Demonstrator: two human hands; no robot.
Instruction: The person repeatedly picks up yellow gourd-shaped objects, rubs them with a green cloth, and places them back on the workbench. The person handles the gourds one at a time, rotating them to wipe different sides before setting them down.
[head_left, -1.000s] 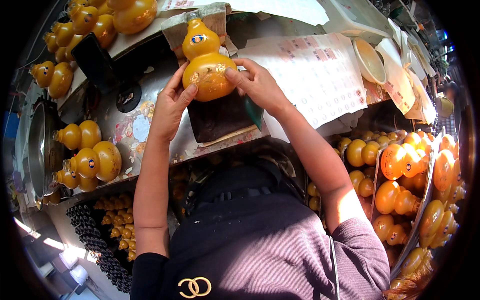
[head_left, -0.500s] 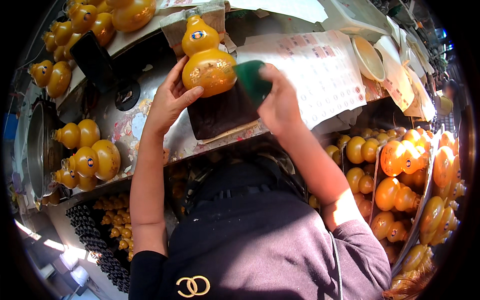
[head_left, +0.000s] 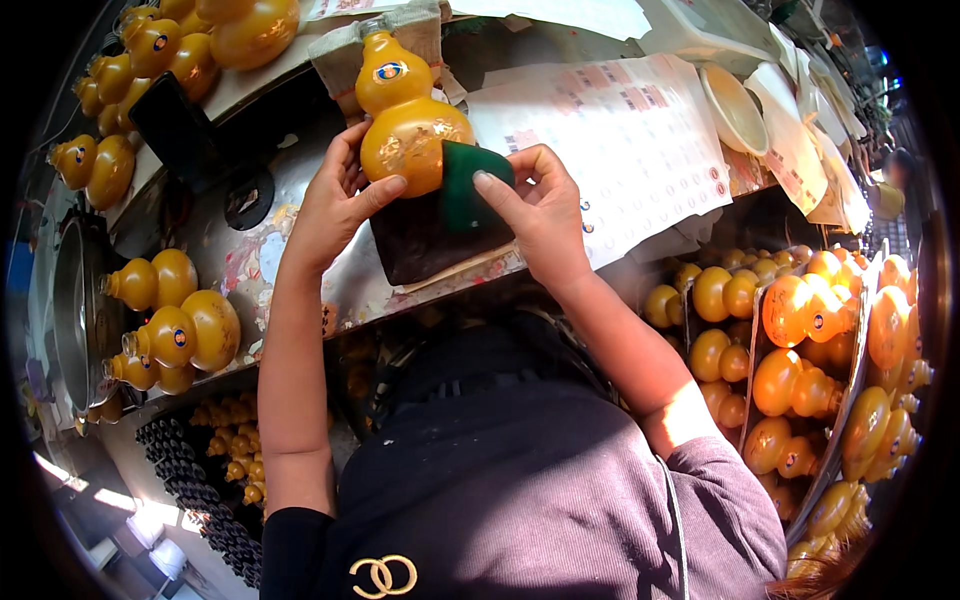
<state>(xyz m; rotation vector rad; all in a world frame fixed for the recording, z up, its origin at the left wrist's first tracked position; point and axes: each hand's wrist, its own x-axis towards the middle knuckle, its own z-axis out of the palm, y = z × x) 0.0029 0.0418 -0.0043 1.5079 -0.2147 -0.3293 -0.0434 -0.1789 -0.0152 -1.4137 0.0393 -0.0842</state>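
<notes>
Left to right: your left hand (head_left: 335, 205) clasps the lower bulb of the amber gourd-shaped bottle (head_left: 405, 115), thumb across its front. The bottle stands upright above the dark pad (head_left: 420, 245), long axis running away from you. Your right hand (head_left: 540, 210) pinches a green sponge (head_left: 470, 185) against the bulb's right flank.
</notes>
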